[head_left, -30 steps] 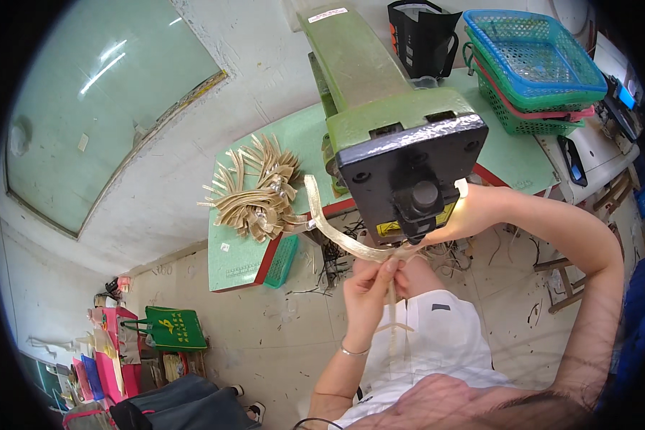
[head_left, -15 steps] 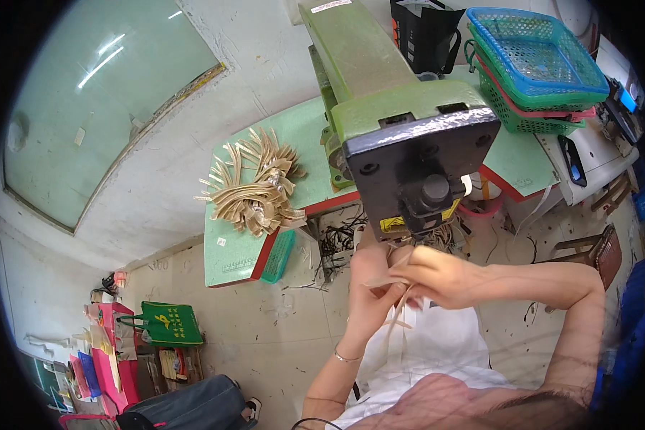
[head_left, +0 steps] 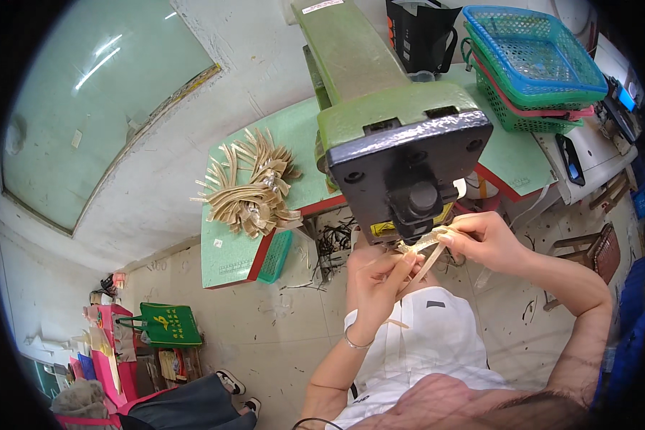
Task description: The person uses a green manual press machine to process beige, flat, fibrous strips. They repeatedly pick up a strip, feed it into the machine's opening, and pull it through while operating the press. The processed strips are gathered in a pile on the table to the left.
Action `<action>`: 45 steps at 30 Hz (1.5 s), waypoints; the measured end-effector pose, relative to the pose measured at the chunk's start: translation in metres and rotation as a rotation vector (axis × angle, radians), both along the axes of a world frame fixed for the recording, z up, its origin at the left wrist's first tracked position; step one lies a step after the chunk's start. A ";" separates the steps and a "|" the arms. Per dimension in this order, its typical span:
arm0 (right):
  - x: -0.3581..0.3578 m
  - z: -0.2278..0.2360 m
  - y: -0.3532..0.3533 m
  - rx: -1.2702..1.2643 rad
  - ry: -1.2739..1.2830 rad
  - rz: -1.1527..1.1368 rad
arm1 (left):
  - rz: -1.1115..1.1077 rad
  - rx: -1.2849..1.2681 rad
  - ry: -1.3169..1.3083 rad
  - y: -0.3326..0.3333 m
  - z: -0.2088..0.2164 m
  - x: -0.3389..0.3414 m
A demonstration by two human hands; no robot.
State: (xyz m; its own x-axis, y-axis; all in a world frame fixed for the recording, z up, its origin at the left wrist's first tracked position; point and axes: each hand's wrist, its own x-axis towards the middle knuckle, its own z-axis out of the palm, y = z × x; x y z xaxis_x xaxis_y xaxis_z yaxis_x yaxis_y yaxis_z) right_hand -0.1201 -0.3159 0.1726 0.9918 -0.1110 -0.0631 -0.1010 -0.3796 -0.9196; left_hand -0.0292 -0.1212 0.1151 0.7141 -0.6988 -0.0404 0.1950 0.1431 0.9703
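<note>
Both hands hold a thin beige-gold strap (head_left: 429,262) just below the black head (head_left: 408,168) of a green machine (head_left: 365,64). My left hand (head_left: 380,283) pinches the strap between thumb and fingers. At its other side, my right hand (head_left: 484,240) grips it with thumb and fingertips. The strap's upper part lies lit up by the machine's tool end, and a loose length slants down between the hands. Whether it touches the tool is hidden by the black head. A pile of similar straps (head_left: 258,193) rests on the green tabletop (head_left: 222,251) to the left.
Stacked plastic baskets (head_left: 534,57) and a black bag (head_left: 423,36) stand behind at the right. A phone (head_left: 572,159) lies on a white surface. A wooden stool (head_left: 598,251) is at right; a green bag (head_left: 168,326) and a seated person's legs (head_left: 193,405) are at lower left.
My hands have come apart, the right one moving right and up, and the strap now stretches between them near the machine's tool. The person at lower left has shifted a leg.
</note>
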 end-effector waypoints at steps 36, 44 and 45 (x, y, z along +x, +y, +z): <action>0.061 0.061 -0.037 -0.374 0.478 0.502 | 0.021 0.014 0.059 0.019 0.009 0.025; 0.032 0.019 -0.035 0.369 0.329 0.121 | 0.202 -0.044 0.167 0.039 -0.002 0.011; 0.031 0.018 -0.033 0.344 0.300 0.142 | 0.197 -0.060 0.179 0.043 -0.003 0.012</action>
State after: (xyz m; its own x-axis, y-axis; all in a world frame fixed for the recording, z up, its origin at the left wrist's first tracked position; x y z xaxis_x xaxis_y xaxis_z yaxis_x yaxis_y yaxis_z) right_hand -0.0891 -0.3486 0.1910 0.9280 0.1020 -0.3583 -0.3504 -0.0871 -0.9325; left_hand -0.0176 -0.0782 0.1123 0.8220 -0.5518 -0.1408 0.3251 0.2517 0.9116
